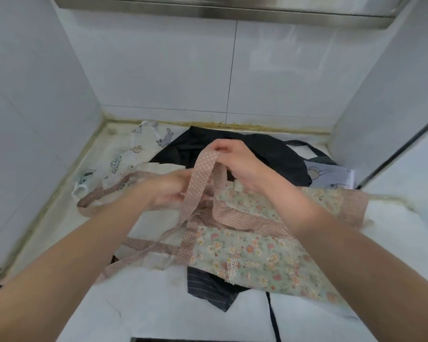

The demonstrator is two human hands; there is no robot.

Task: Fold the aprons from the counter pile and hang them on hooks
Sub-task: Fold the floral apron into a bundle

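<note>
Head view: you had the floral apron [252, 253] on top of the counter pile, lying on the white counter [158, 304] in the tiled alcove. Your right hand [235, 164] pinched the top of the pink polka-dot strap [200, 178], thumb and fingers curled tight on the loop's apex, raised above the cloth. Your left hand [168, 188] was motion-blurred; its fingers looked curled around the same strap lower down, though I couldn't tell exactly how tight that grip was.

Step in hand, as I read it: gathering the neck strap before the fold. To do it well, you wanted both runs of the strap flat and untwisted, drawn straight up from the bib, then laid down inside the apron's outline so no tail hung out. The loose tie [101, 196] trailing off left needed collecting too, or it would snag on the pile.

Orientation: the apron's long axis ran roughly from near-right to far-left across the counter, bib end towards your hands, skirt end towards the near right edge. The strap ran steeply, from the bib up to your right fingertips.

Beneath it: a black apron [269, 149] at the back, a cream animal-print cloth [139, 144] far left, a pale blue printed cloth [331, 174] far right, a dark pinstriped piece [208, 287] poking out near you. No hooks were visible.
</note>
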